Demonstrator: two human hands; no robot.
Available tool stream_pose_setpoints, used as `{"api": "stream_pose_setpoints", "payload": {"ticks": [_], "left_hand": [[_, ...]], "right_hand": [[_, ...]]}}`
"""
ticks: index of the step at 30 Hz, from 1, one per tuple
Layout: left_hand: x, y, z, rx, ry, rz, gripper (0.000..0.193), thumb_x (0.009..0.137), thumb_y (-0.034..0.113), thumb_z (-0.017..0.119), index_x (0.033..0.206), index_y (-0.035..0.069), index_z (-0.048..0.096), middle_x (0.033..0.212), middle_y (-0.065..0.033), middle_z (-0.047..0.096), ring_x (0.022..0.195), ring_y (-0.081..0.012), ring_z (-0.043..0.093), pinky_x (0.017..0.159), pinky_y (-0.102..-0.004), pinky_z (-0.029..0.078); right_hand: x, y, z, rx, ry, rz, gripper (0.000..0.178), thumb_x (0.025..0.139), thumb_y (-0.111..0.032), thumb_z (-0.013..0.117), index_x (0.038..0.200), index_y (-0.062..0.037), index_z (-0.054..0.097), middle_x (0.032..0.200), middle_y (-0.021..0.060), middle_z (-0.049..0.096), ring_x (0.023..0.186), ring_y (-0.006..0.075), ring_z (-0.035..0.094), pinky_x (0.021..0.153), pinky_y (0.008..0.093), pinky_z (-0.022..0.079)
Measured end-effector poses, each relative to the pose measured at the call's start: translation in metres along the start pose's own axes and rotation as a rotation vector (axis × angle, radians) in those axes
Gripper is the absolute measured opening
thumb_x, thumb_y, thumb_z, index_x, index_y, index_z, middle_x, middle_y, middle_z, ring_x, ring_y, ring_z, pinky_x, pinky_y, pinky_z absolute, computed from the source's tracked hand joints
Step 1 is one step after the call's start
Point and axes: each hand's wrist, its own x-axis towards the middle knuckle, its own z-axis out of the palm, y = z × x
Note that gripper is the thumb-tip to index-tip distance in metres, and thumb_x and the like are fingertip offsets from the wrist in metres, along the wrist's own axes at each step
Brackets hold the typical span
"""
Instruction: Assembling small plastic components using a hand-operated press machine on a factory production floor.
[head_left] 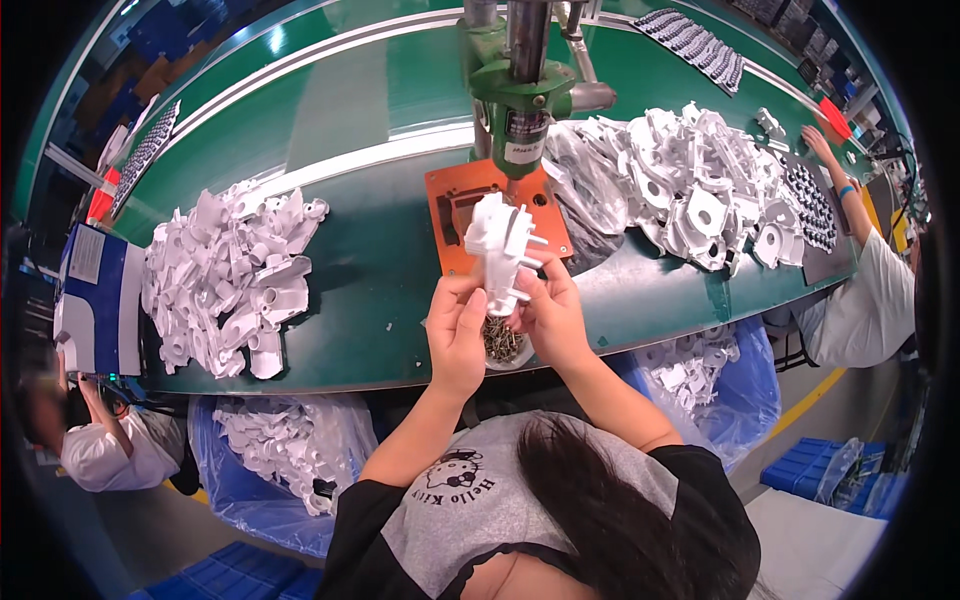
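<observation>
Between both hands I hold a white moulded plastic part [497,255] with short pegs on its right side. My left hand [457,335] grips its lower left, and my right hand [553,312] has fingers on its lower right. The part is above the front of an orange base plate [440,215], below the head of a green press [520,110]. Just under my hands sits a bowl of small brass-coloured screws [505,342], partly hidden by them.
White plastic parts are heaped on the green table at left [230,270] and right [690,190]. Blue-lined bins [230,510] of parts stand below the edge. A blue-and-white box [95,290] is at far left. Co-workers sit at both sides, one hand [820,145] reaching in at right.
</observation>
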Motion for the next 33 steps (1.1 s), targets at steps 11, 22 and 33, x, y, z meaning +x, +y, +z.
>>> {"api": "stream_pose_setpoints", "payload": {"ticks": [11,22,33], "left_hand": [[0.008,0.001,-0.012,-0.057,0.031,-0.075,0.031,0.097,0.019,0.047,0.120,0.005,0.034,0.113,-0.0158,0.052,0.103,-0.0185,0.055,0.089,-0.0321,0.045],[-0.003,0.009,-0.009,0.217,-0.028,0.047,0.036,0.090,0.019,0.062,0.115,0.000,0.044,0.106,-0.0124,0.057,0.097,-0.0154,0.056,0.085,-0.0298,0.045],[0.090,0.001,-0.050,1.434,-0.490,0.577,0.023,0.076,0.006,0.066,0.099,0.006,0.060,0.113,-0.0147,0.060,0.119,-0.0349,0.049,0.103,-0.0439,0.037]], "right_hand": [[-0.001,0.001,-0.004,-0.105,-0.029,0.081,0.024,0.090,-0.018,0.061,0.107,-0.0035,0.052,0.069,0.0020,0.061,0.053,0.0053,0.054,0.047,0.0172,0.040],[0.001,-0.005,-0.004,-0.191,-0.043,0.142,0.025,0.087,-0.015,0.065,0.105,-0.0011,0.056,0.067,0.0003,0.060,0.056,0.0036,0.054,0.049,0.0177,0.042],[0.178,-0.059,-0.122,-1.642,0.143,-0.298,0.021,0.079,-0.012,0.051,0.089,-0.0034,0.068,0.091,0.0215,0.065,0.087,0.0380,0.062,0.078,0.0431,0.049]]}}
